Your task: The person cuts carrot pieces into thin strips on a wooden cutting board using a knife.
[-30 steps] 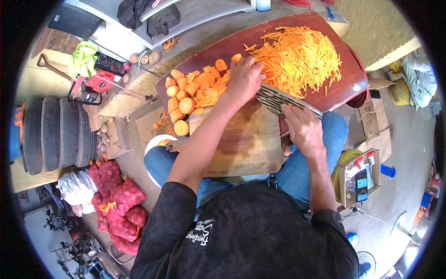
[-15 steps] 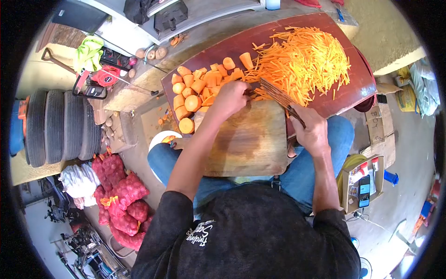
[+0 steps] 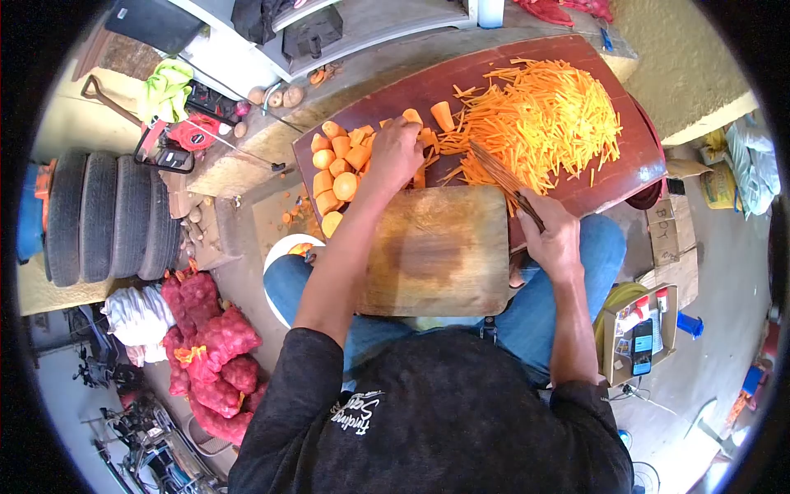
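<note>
My left hand point(image 3: 397, 154) reaches over the carrot chunks point(image 3: 346, 187) on the red table point(image 3: 638, 156). Its fingers are bent down among the chunks, and whether they grip one is hidden. In my right hand point(image 3: 550, 234) is a knife point(image 3: 502, 174), its blade slanting up and left beside the pile of carrot sticks point(image 3: 559, 115). The wooden cutting board point(image 3: 440, 255) lies across my lap, below both hands. A carrot piece point(image 3: 442, 116) stands between the chunks and the sticks.
Red net sacks point(image 3: 218, 346) lie on the floor at left, below several tires point(image 3: 97, 206). A cardboard box point(image 3: 613, 362) with a phone point(image 3: 642, 347) is by my right knee. A white bowl point(image 3: 276, 251) sits by my left knee.
My left hand has moved from near the knife and the board's top edge to the left, over the chunks. The knife has swung away from the stick pile's edge, its blade now seen nearly edge-on.
</note>
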The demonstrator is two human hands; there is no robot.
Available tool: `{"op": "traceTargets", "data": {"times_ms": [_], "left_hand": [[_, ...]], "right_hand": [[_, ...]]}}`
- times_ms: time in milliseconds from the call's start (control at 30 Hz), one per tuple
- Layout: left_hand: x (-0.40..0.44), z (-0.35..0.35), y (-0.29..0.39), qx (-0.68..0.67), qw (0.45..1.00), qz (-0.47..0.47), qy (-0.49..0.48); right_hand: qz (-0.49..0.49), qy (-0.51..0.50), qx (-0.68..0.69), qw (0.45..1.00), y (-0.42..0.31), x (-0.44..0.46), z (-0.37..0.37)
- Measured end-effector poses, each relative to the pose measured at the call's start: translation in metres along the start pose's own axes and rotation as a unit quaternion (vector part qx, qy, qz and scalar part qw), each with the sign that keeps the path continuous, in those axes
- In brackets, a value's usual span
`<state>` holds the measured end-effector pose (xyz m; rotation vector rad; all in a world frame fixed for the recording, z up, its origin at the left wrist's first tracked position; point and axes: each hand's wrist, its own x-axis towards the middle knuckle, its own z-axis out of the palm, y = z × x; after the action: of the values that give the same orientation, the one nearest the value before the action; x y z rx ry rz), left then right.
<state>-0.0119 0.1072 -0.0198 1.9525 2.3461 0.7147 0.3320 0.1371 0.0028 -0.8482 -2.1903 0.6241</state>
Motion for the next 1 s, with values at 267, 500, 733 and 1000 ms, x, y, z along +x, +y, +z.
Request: {"op": "traceTargets", "data": {"times_ms": [267,500,733,1000], "left_hand": [[0.009,0.015,0.015,0.051,0.997,0.001,-0.058],[0.005,0.016,0.007,0.027,0.999,-0.014,-0.033],[-0.020,-0.011,0.018,-0.081,0.996,0.010,0.031],[-0.144,-0.016,0.082,-0.048,0.997,0.018,0.058]], "right_hand": [[0.002,-0.003,0.016,1.000,0.000,0.000,-0.001],[0.003,-0.009,0.011,1.000,0.002,-0.001,0.000],[-0.011,-0.004,0.005,1.000,0.001,-0.003,0.000],[-0.048,-0.066,-0.005,0.997,-0.053,-0.022,-0.017]]}}
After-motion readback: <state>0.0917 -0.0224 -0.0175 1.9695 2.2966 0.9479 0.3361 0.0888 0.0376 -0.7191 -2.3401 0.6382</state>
